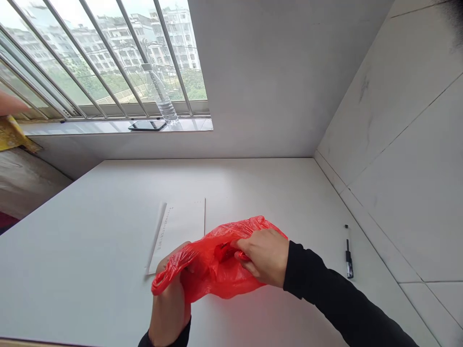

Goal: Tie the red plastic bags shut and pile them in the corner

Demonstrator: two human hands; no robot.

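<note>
A thin red plastic bag (231, 274) is held up just above the white table, crumpled, with its mouth gaping toward me. My right hand (265, 253) pinches the bag's rim on the right, with thumb and fingertips closed at the opening. On the left, my left hand (172, 274) grips the bag, and a loop of red film drapes over the wrist; most of its fingers are behind or under the plastic. Dark red folds show inside the mouth, and I cannot make out whether anything lies in there. Behind the bag lies a white notebook (183, 226), partly covered by it.
An uncapped black pen (348, 262) lies on the white table (90, 250) at right, its cap (346, 226) apart from it. A phone (147, 126) and clear water bottle (162, 99) stand on the sill of the barred window. Yellow cloth (12, 135) hangs at far left.
</note>
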